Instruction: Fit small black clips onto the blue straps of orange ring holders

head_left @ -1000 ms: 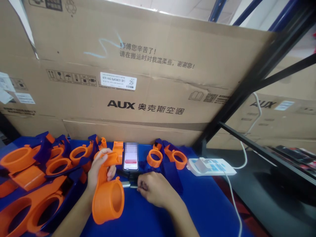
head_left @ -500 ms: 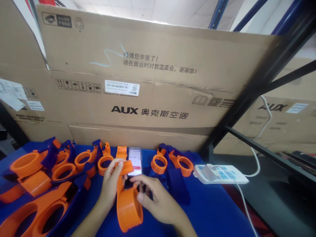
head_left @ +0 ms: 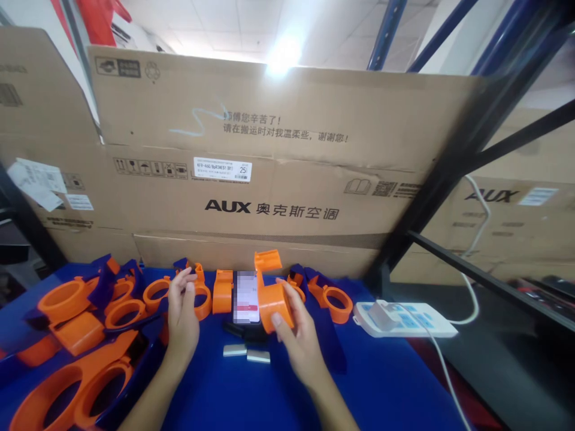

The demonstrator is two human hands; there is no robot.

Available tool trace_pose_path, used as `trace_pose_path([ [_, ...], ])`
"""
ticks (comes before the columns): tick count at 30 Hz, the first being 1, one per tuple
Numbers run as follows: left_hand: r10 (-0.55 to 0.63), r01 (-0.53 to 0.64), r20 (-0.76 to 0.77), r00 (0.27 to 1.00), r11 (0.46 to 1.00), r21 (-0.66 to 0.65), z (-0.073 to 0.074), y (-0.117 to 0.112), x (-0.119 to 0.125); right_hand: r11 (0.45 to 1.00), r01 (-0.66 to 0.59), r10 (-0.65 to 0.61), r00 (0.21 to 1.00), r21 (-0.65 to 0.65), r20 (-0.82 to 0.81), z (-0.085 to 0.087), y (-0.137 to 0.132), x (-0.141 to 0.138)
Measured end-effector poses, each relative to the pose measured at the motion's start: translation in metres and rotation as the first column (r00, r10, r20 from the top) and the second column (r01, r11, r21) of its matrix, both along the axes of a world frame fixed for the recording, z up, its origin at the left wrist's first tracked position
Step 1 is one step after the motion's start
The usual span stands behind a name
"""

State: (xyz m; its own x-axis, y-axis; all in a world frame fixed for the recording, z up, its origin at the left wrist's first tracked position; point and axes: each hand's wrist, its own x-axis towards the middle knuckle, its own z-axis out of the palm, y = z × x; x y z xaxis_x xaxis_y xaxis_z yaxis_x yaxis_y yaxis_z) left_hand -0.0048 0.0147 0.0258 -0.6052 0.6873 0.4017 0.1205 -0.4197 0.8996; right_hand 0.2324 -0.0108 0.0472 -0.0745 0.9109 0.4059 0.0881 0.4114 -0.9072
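Observation:
My right hand (head_left: 300, 335) grips an orange plastic ring part (head_left: 272, 298) with a tab on top, held upright just right of a phone (head_left: 247, 297) propped on the blue table (head_left: 381, 383). My left hand (head_left: 182, 317) hovers to the left with fingers loosely apart and nothing in it, close to other orange ring parts (head_left: 201, 298). Two small grey metal blocks (head_left: 247, 353) lie on the table between my hands.
Several orange rings and dark blue parts (head_left: 90, 311) are heaped at the left. More orange rings (head_left: 332, 296) lie right of the phone. A white power strip (head_left: 404, 318) with a cable sits at the right. Large cardboard boxes (head_left: 269, 161) stand behind; a dark shelf frame (head_left: 449, 173) rises at the right.
The orange ring part passed from my left hand to my right hand and moved up and right, beside the phone. My left hand let go and drew back left.

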Motion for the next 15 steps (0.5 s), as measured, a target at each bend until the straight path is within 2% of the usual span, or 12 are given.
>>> trace_pose_path([
  [2, 0.013, -0.013, -0.01, 1.0, 1.0, 0.004, 0.004, -0.006, 0.001, 0.999, 0.032, -0.034, 0.998, 0.038, 0.05, 0.002, 0.001, 0.003],
  [5, 0.007, -0.007, -0.073, 0.997, 1.0, 0.004, 0.011, -0.029, -0.001, 0.993, -0.076, 0.053, 0.969, 0.09, 0.24, 0.006, -0.011, -0.001],
  [8, 0.025, -0.022, -0.294, 0.956, 1.0, 0.011, 0.025, -0.059, -0.022, 0.979, -0.204, 0.171, 0.878, 0.026, 0.447, 0.003, -0.03, -0.022],
  [11, -0.006, -0.015, -0.552, 0.834, 0.999, -0.034, 0.046, -0.07, -0.064, 0.976, -0.2, 0.214, 0.799, -0.087, 0.561, -0.016, -0.049, -0.055],
  [13, -0.043, -0.064, -0.666, 0.745, 0.989, -0.135, 0.059, -0.059, -0.094, 0.974, -0.178, 0.228, 0.769, -0.144, 0.597, -0.033, -0.058, -0.077],
  [15, -0.128, -0.162, -0.793, 0.596, 0.948, -0.275, 0.064, -0.037, -0.117, 0.969, -0.156, 0.242, 0.758, -0.191, 0.606, -0.048, -0.064, -0.093],
])
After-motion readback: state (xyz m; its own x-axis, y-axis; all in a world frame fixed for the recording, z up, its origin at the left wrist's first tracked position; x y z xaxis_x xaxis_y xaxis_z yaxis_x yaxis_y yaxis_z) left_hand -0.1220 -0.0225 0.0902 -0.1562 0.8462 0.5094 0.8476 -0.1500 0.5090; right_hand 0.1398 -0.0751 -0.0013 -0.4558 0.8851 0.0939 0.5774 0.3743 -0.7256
